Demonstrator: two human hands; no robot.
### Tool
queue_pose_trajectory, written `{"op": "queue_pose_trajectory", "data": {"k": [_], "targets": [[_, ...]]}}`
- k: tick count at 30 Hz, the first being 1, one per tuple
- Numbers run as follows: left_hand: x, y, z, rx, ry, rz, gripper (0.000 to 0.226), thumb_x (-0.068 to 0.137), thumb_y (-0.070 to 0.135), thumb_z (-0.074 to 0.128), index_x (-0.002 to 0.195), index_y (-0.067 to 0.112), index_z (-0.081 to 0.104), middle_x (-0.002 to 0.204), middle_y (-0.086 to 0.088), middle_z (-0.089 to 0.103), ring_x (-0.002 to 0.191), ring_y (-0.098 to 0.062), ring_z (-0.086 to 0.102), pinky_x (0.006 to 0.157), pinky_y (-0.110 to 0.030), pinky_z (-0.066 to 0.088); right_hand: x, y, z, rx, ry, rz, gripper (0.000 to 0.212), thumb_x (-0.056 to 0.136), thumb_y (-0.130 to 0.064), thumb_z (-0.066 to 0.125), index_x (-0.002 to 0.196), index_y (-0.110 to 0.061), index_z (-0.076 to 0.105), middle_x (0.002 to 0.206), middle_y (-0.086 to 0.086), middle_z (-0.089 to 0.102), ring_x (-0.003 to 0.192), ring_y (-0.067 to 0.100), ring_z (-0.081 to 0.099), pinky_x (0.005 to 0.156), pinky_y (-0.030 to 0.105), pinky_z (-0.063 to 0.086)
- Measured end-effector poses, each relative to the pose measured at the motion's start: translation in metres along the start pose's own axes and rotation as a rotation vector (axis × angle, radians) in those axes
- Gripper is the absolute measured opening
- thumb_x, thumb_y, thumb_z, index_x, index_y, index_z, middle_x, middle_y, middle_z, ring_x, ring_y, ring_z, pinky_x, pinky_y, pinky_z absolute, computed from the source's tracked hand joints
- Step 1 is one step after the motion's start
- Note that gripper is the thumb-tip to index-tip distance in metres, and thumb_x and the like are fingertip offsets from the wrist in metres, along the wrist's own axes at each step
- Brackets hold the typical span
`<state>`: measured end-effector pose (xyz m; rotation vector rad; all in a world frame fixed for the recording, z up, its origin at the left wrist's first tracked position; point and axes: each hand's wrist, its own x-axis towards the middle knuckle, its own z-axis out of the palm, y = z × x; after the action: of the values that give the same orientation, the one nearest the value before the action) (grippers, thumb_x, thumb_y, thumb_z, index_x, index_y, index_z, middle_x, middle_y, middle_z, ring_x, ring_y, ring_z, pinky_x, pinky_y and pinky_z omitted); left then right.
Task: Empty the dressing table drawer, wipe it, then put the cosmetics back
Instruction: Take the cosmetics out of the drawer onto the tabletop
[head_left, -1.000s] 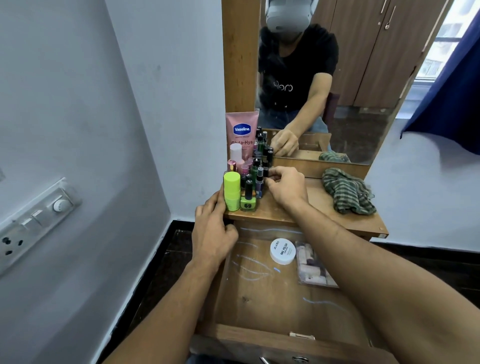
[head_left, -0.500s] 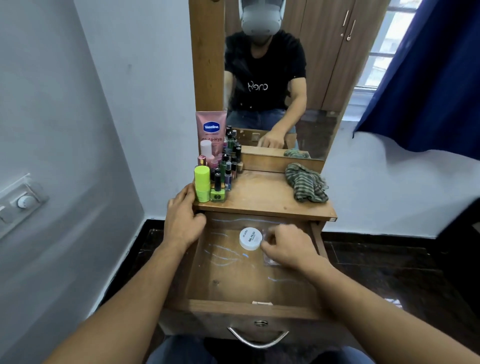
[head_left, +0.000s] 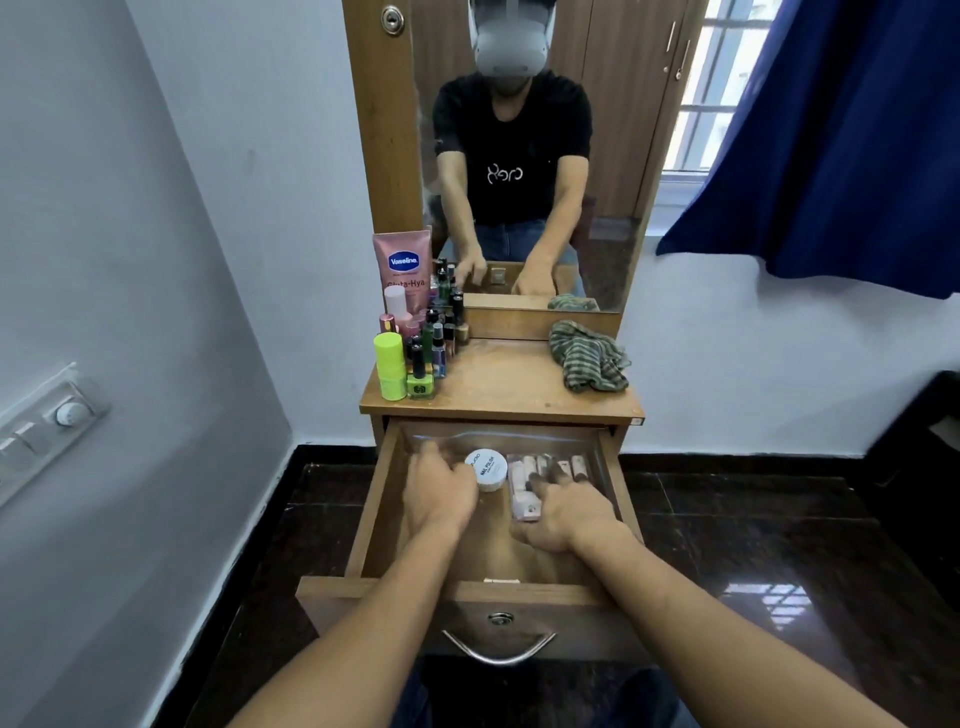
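The jar (head_left: 486, 470) is reached by the left hand (head_left: 441, 493) (blurred, grip cannot be told); the case (head_left: 524, 480) is covered by the right hand (head_left: 569, 512), fingers straight, for lifting out.

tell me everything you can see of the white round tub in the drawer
The white round tub is a low, plastic-looking jar with a flat lid printed NAIL POLISH in dark letters; smaller print is unreadable. It stands upright, lid on, on the drawer floor near the back, beside a clear case on its right. The left hand meets its left side; blur hides any grip.
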<state>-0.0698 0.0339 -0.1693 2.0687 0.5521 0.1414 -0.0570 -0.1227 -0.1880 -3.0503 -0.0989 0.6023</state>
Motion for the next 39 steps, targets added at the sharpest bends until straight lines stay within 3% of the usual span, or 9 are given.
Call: {"op": "queue_pose_trajectory", "data": {"k": [5,9,12,16,21,27,32,34,39], "targets": [[-0.011,0.001,0.024,0.176,-0.263,-0.032,0.043,0.095,0.02,0.051,0.137,0.014,0.057,0.141,-0.013,0.057,0.129,-0.035,0.052,0.103,-0.034,0.041,-0.014,-0.01,0.004,0.08,-0.038,-0.022,0.082,0.077,-0.065,0.046,0.151,-0.029,0.041,0.159,0.01,0.035,0.144,0.034,0.033,0.117,0.047,0.034],[-0.011,-0.004,0.019,0.276,-0.242,-0.068,0.043,0.094,0.03,0.051,0.132,0.012,0.058,0.137,-0.016,0.058,0.125,-0.036,0.054,0.101,-0.037,0.044,-0.028,-0.015,0.006,0.257,0.075,0.013,0.062,0.08,-0.049,0.056,0.134,-0.019,0.06,0.139,0.009,0.051,0.133,0.03,0.044,0.108,0.043,0.044],[-0.013,-0.008,0.015,0.326,-0.256,-0.103,0.046,0.096,0.039,0.05,0.132,0.011,0.058,0.135,-0.015,0.06,0.123,-0.034,0.056,0.099,-0.035,0.046,-0.028,-0.011,0.003,0.387,0.204,0.167,0.06,0.086,-0.045,0.063,0.137,-0.014,0.053,0.14,0.013,0.045,0.13,0.033,0.044,0.102,0.04,0.045],[-0.019,-0.006,0.019,0.364,-0.304,-0.08,0.044,0.095,0.034,0.051,0.131,0.01,0.059,0.134,-0.016,0.061,0.122,-0.033,0.056,0.094,-0.033,0.045,-0.026,-0.006,0.002,0.569,0.09,0.308,0.07,0.083,-0.051,0.068,0.139,-0.011,0.054,0.142,0.015,0.048,0.128,0.033,0.051,0.102,0.037,0.048],[-0.026,-0.003,0.017,0.381,-0.352,-0.078,0.048,0.092,0.039,0.055,0.13,0.01,0.06,0.135,-0.015,0.06,0.122,-0.032,0.056,0.094,-0.032,0.045,-0.029,-0.007,0.001,0.679,0.107,0.3,0.041,0.08,-0.038,0.074,0.109,-0.013,0.063,0.12,0.01,0.064,0.106,0.028,0.064,0.085,0.033,0.055],[-0.029,0.003,0.006,0.32,-0.344,-0.05,0.044,0.086,0.041,0.057,0.116,0.01,0.067,0.123,-0.014,0.065,0.112,-0.031,0.06,0.087,-0.032,0.047,-0.035,-0.003,-0.005,0.77,0.266,0.211,0.037,0.059,-0.022,0.059,0.095,-0.02,0.069,0.1,0.004,0.069,0.09,0.025,0.066,0.073,0.03,0.056],[-0.038,0.002,-0.003,0.281,-0.233,0.029,0.044,0.072,0.052,0.059,0.095,0.017,0.073,0.102,-0.005,0.071,0.096,-0.026,0.065,0.076,-0.03,0.051,-0.055,-0.001,-0.011,0.867,0.37,0.085,0.042,0.068,-0.011,0.062,0.106,-0.026,0.072,0.104,-0.003,0.071,0.089,0.015,0.066,0.06,0.018,0.046],[-0.043,0.004,-0.008,0.26,-0.166,0.077,0.047,0.07,0.055,0.056,0.095,0.019,0.074,0.1,-0.002,0.072,0.097,-0.025,0.065,0.08,-0.032,0.053,-0.06,-0.003,-0.014,0.871,0.435,0.05,0.044,0.069,-0.01,0.062,0.109,-0.025,0.071,0.11,-0.003,0.069,0.092,0.015,0.064,0.064,0.018,0.044],[-0.054,0.02,-0.02,0.228,-0.02,0.211,0.062,0.066,0.059,0.043,0.107,0.023,0.072,0.108,-0.006,0.067,0.113,-0.027,0.057,0.094,-0.039,0.049,-0.07,-0.009,-0.032,0.852,0.553,0.02,0.054,0.068,-0.019,0.067,0.122,-0.022,0.068,0.123,0.0,0.06,0.107,0.023,0.06,0.096,0.039,0.053]]}}
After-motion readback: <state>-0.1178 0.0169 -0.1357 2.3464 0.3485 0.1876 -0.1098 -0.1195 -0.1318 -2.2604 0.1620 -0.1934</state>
